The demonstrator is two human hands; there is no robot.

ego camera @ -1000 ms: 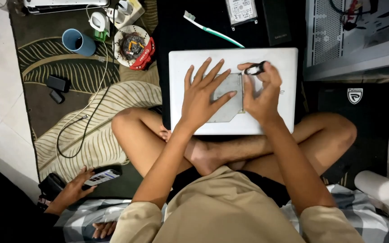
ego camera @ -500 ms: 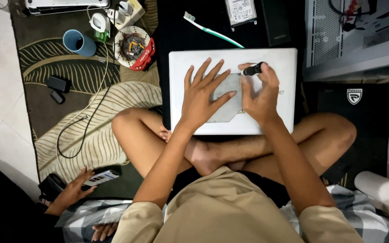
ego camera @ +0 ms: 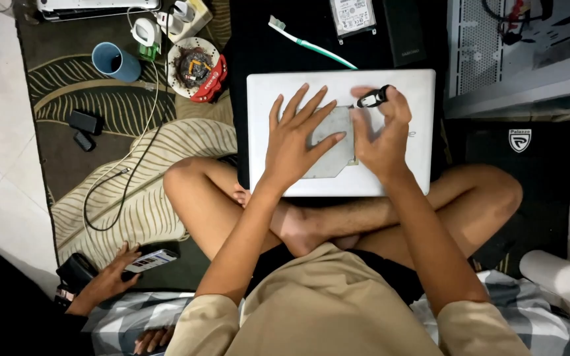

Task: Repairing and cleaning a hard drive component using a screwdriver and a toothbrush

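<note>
Two hands on grey plate (ego camera: 330, 146): left (ego camera: 296, 140) flat, right (ego camera: 382, 135) gripping screwdriver (ego camera: 372, 99).

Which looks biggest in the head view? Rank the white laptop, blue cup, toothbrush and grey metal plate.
1. White laptop, clearly largest.
2. Grey metal plate, partly hidden under both hands.
3. Toothbrush and blue cup: the brush is longer, the cup bulkier, so unranked.
</note>
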